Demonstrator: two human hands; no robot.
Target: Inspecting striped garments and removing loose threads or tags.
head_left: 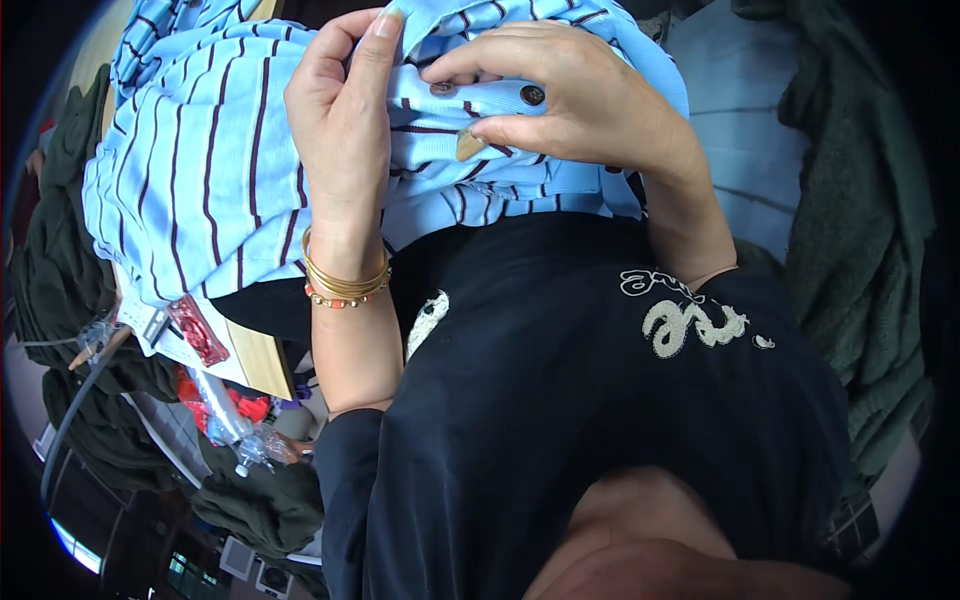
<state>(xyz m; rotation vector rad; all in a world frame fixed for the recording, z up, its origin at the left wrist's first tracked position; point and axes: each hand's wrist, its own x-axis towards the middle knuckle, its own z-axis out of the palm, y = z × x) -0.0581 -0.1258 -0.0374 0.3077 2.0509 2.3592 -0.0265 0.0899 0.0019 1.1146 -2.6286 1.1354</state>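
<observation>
A light blue garment with dark stripes (215, 150) lies bunched across my lap and the surface in front. My left hand (345, 120) is closed at its upper part, thumb and fingers pinching a fold of the cloth. My right hand (575, 90) rests over the buttoned strip, thumb and forefinger apart. Between them sits a brown button (441, 88); a dark button (532, 95) is close under the palm. A small tan flat piece (468, 145) shows at my right thumb tip; I cannot make out what it is. The right hand's other fingers are partly hidden.
Dark green fleecy cloth (850, 230) hangs at the right, with more (60, 240) at the left. Beside my left forearm is a wooden board edge (258, 360) with a red packet (198, 330). A clear plastic bottle (222, 405) lies lower down, near a dark curved cable (75, 410).
</observation>
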